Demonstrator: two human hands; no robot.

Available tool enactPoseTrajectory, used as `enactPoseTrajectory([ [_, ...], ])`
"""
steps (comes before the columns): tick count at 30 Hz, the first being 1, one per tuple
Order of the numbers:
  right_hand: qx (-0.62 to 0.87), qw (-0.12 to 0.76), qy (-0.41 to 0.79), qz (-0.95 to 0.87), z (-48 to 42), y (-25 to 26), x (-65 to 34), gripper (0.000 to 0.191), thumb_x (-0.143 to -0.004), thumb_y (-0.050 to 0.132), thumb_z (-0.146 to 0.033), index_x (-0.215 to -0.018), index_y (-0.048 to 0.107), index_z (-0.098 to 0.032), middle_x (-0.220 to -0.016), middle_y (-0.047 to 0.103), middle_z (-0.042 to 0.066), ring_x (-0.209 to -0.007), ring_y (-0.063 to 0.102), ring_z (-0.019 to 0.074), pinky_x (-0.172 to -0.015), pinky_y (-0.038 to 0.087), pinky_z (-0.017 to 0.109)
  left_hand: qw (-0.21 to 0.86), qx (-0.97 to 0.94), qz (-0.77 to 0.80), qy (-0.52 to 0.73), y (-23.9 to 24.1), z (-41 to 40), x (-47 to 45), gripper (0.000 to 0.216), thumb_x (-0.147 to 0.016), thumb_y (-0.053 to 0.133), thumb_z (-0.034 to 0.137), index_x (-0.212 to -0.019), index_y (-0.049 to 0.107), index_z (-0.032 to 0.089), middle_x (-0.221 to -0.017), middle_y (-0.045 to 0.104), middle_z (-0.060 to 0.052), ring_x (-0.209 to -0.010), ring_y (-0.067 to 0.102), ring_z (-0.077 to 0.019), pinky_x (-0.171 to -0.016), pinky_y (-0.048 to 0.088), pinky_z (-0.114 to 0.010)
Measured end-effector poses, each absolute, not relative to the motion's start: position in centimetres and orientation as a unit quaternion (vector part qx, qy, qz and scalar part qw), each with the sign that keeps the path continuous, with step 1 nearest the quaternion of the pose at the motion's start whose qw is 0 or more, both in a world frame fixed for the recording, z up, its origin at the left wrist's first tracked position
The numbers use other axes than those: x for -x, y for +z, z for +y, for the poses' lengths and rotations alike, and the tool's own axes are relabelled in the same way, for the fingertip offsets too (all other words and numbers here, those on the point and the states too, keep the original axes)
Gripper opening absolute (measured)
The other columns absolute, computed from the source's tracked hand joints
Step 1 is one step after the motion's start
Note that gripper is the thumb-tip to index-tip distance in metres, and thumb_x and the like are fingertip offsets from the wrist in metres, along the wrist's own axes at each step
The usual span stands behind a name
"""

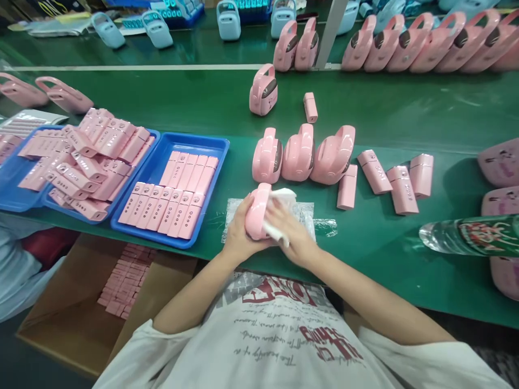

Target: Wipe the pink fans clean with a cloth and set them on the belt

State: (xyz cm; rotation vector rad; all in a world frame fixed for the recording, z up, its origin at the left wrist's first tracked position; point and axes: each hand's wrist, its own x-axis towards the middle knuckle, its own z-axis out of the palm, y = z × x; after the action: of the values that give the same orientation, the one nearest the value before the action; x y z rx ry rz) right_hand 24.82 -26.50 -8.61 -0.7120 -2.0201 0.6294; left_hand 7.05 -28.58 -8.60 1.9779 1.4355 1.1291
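Observation:
My left hand [239,232] is wrapped round a pink handled device [256,216], holding it upright just over the table's near edge. A white cloth [286,197] is in my right hand [294,232], pressed against the device's right side. Part of the cloth hangs below my fingers. Under both hands lies a sheet of clear bubble wrap [307,212]. Right behind my hands stand three similar pink devices [299,153] in a row. A small pink block [347,187] lies to the right of them.
Blue trays [190,244] with pink blocks stand at left, above a cardboard box [65,319] holding more. Several loose blocks [402,189] and a clear bottle [450,236] lie at right. Pink devices [417,43] line the back, with light blue ones [229,21] beyond.

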Motion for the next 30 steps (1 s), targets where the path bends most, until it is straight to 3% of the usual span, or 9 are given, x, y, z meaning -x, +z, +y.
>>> enactPoseTrajectory([
  [3,0.365,0.440,0.286,-0.769,-26.1,-8.5,-24.7,0.052,-0.103,0.032,-0.039,-0.146,0.045,-0.014,-0.151,0.046,0.016,-0.146,0.035,0.0230,-0.120,0.035,0.046,0.241,-0.707,0.533,0.397,-8.2,-28.6,-6.8,0.099,-0.064,0.086,0.041,-0.146,0.031,0.032,-0.147,0.049,-0.012,-0.132,0.053,-0.0339,-0.105,0.049,-0.051],
  [7,0.300,0.410,0.329,-0.796,-26.7,-8.0,-24.2,0.058,-0.098,0.034,-0.057,-0.128,0.063,-0.017,-0.140,0.058,0.013,-0.141,0.043,0.0267,-0.121,0.031,0.049,0.291,-0.658,0.528,0.451,-8.7,-28.5,-6.6,0.099,-0.058,0.087,0.043,-0.141,0.036,0.029,-0.139,0.055,-0.012,-0.124,0.059,-0.0341,-0.101,0.051,-0.051],
  [10,0.453,0.399,0.435,-0.668,-26.4,-7.6,-24.6,0.073,-0.087,0.036,-0.078,-0.104,0.073,-0.018,-0.107,0.074,0.014,-0.113,0.066,0.0305,-0.104,0.050,0.048,0.332,-0.621,0.520,0.484,-8.6,-27.9,-6.1,0.092,-0.057,0.086,0.047,-0.134,0.042,0.023,-0.132,0.057,-0.014,-0.122,0.059,-0.0344,-0.101,0.050,-0.052],
  [13,0.536,0.427,0.496,-0.533,-25.7,-7.2,-25.1,0.073,-0.086,0.034,-0.079,-0.092,0.071,-0.016,-0.070,0.071,0.009,-0.077,0.071,0.0264,-0.074,0.060,0.040,0.379,-0.624,0.435,0.527,-7.6,-27.3,-5.6,0.091,-0.057,0.085,0.049,-0.132,0.042,0.021,-0.133,0.053,-0.015,-0.125,0.055,-0.0340,-0.103,0.048,-0.050],
  [15,0.490,0.476,0.562,-0.467,-25.6,-6.9,-25.1,0.065,-0.084,0.045,-0.077,-0.096,0.070,-0.018,-0.077,0.072,0.007,-0.081,0.071,0.0254,-0.074,0.060,0.038,0.372,-0.650,0.379,0.544,-6.6,-27.4,-5.5,0.092,-0.054,0.086,0.048,-0.131,0.043,0.021,-0.131,0.052,-0.013,-0.122,0.056,-0.0325,-0.102,0.049,-0.047],
  [20,0.349,0.543,0.609,-0.461,-27.1,-6.2,-24.5,0.056,-0.074,0.070,-0.067,-0.113,0.067,-0.026,-0.114,0.071,0.007,-0.120,0.061,0.0276,-0.107,0.047,0.044,0.313,-0.703,0.306,0.561,-3.5,-28.1,-5.9,0.085,-0.060,0.080,0.037,-0.135,0.041,0.024,-0.122,0.054,-0.009,-0.107,0.062,-0.0266,-0.089,0.055,-0.040],
  [24,0.336,0.603,0.554,-0.466,-28.1,-6.2,-24.0,0.073,-0.063,0.079,-0.066,-0.124,0.059,-0.029,-0.120,0.069,0.007,-0.118,0.062,0.0281,-0.100,0.053,0.043,0.275,-0.743,0.253,0.555,-1.8,-28.1,-5.8,0.086,-0.061,0.077,0.031,-0.139,0.043,0.024,-0.127,0.054,-0.010,-0.117,0.058,-0.0319,-0.100,0.050,-0.047],
  [27,0.323,0.630,0.528,-0.469,-28.5,-6.4,-23.8,0.071,-0.065,0.080,-0.062,-0.126,0.058,-0.033,-0.122,0.068,0.004,-0.108,0.067,0.0244,-0.090,0.058,0.037,0.297,-0.737,0.258,0.549,-1.3,-28.2,-5.7,0.086,-0.059,0.077,0.028,-0.139,0.045,0.029,-0.131,0.055,-0.009,-0.118,0.059,-0.0337,-0.099,0.051,-0.048],
  [30,0.317,0.645,0.499,-0.484,-28.8,-6.7,-23.7,0.069,-0.067,0.080,-0.060,-0.127,0.058,-0.034,-0.125,0.067,0.003,-0.110,0.066,0.0232,-0.092,0.058,0.036,0.333,-0.724,0.283,0.533,-1.2,-28.5,-5.6,0.087,-0.055,0.078,0.026,-0.137,0.049,0.033,-0.134,0.057,-0.007,-0.121,0.059,-0.0353,-0.101,0.051,-0.049],
])
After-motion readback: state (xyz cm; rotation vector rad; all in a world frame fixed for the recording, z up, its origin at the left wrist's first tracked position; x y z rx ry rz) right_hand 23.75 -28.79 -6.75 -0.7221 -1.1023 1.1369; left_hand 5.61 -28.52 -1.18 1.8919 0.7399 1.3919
